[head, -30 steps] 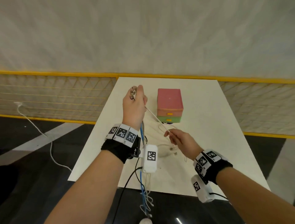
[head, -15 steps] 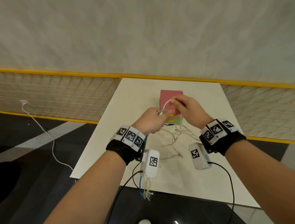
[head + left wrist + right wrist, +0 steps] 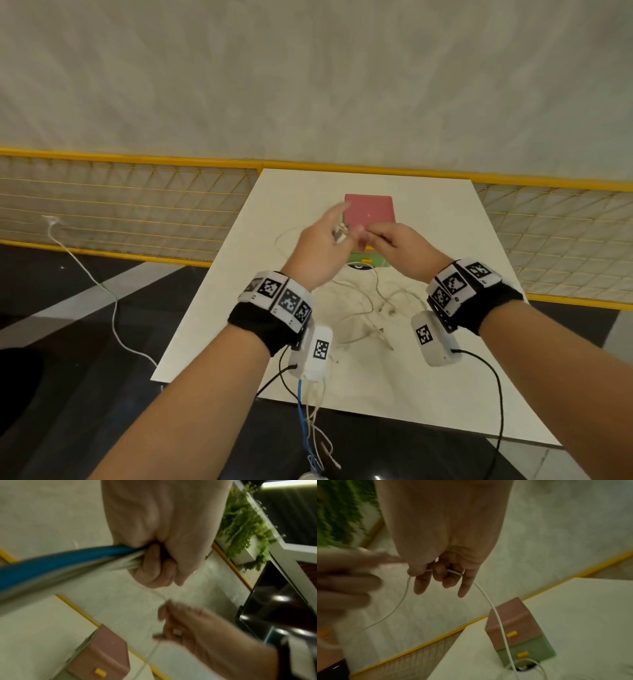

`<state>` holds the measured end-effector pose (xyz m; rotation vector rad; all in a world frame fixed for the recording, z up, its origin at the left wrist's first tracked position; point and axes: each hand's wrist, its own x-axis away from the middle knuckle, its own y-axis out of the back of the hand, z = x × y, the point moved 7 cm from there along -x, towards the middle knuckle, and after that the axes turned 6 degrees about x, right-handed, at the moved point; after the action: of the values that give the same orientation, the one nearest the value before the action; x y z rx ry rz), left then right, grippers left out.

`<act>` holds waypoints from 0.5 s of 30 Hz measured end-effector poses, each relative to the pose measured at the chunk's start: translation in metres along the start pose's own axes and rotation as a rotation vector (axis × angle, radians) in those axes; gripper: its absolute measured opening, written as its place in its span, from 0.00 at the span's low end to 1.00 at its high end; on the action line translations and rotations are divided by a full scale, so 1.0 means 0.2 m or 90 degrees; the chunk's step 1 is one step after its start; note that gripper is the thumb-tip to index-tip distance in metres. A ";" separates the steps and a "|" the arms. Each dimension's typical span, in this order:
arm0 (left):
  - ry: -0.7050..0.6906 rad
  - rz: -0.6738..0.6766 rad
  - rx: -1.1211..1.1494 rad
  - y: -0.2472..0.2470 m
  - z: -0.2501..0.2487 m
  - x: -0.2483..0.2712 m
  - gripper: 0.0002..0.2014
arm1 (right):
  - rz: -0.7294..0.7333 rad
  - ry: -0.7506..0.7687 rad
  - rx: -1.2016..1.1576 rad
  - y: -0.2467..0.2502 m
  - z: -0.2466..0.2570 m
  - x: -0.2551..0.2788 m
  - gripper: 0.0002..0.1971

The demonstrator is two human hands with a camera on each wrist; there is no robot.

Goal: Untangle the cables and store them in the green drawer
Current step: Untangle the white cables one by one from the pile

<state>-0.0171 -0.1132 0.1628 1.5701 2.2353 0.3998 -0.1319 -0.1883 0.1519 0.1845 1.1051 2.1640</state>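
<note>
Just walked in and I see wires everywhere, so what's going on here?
A person is untangling cables above a white table. The left hand grips a bundle with a blue cable; the right hand pinches a thin white cable. More cables lie loose before the closed green drawer.

Loose cables lie on the table before the drawers.

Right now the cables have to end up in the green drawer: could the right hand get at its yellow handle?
Probably not yet: the right hand pinches a white cable, though the yellow handle faces it unblocked.
</note>
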 end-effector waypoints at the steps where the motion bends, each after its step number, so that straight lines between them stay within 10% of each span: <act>1: 0.017 0.019 -0.021 -0.04 0.01 0.00 0.15 | -0.008 0.025 0.001 0.02 0.04 -0.01 0.13; 11: -0.004 -0.317 0.253 0.32 -0.01 -0.03 0.12 | 0.008 -0.074 0.038 0.02 -0.24 0.10 0.15; 15: -0.080 -0.189 0.165 0.19 -0.09 0.01 0.24 | -0.017 -0.039 0.031 0.04 -0.10 0.05 0.14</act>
<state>0.0057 -0.0996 0.1962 1.3042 2.4442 -0.0726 -0.1516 -0.1988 0.1443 0.2549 1.1191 2.0954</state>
